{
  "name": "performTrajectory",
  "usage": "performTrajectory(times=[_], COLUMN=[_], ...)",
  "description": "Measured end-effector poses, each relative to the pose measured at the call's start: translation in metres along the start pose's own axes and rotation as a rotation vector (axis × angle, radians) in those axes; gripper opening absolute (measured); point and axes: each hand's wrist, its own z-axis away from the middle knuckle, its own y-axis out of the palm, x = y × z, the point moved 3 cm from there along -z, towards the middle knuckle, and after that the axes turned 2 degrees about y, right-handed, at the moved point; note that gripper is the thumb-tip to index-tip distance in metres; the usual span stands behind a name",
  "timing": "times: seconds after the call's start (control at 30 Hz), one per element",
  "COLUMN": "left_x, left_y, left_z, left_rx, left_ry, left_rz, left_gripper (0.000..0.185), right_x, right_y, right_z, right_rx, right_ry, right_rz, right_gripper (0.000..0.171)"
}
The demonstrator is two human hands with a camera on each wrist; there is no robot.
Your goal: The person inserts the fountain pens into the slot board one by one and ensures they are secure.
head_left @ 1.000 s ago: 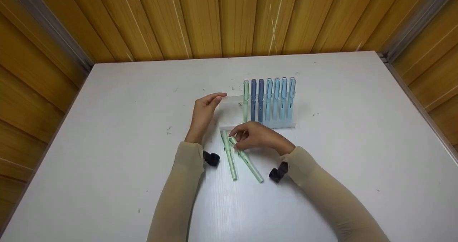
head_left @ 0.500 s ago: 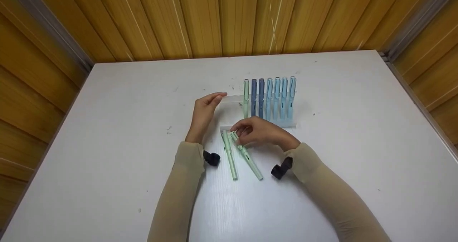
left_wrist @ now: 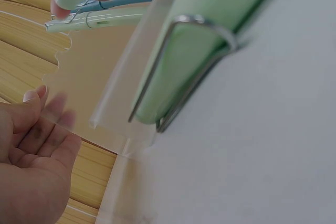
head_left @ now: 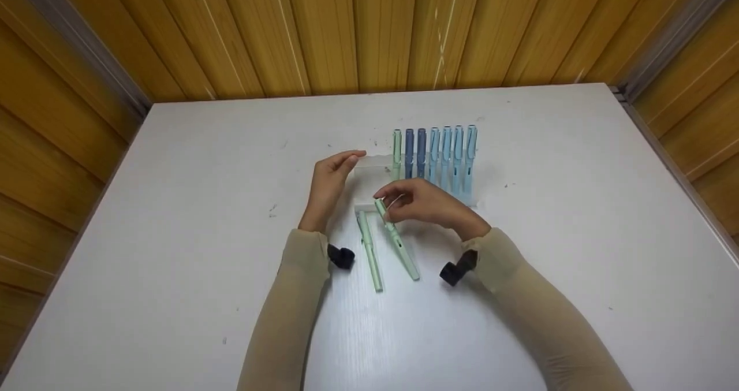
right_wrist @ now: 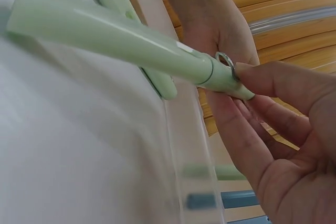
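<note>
Green pen [head_left: 396,239] pinched in right hand [head_left: 430,203]; left hand [head_left: 329,184] relaxed against clear rack [head_left: 375,163].

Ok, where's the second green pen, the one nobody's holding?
In the head view the loose green pen lies on the table, just left of the pen in the right hand.

A small panelled booth, set up as a plain work station: a bare white table [head_left: 202,218] fills it, its far edge and both side edges tight against wood-slat walls [head_left: 369,33], grey metal trim [head_left: 81,44] running down into the far corners.
</note>
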Motion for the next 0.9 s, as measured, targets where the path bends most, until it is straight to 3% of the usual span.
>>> performTrajectory(times=[0.4,0.9], left_x=[0.0,-0.001], left_y=[0.0,0.0], left_z=[0.001,0.0], left_rx=[0.0,0.005], left_ry=[-0.016,-0.01], left_rz=[-0.01,0.002], left_gripper=[0.028,0.029], right_x=[0.01,0.028], right_y=[-0.01,-0.026], right_z=[0.001,0.003], right_rx=[-0.117,-0.224], right_ry=[-0.016,-0.072], right_rz=[0.041,-0.003], right_gripper=[0.041,0.039])
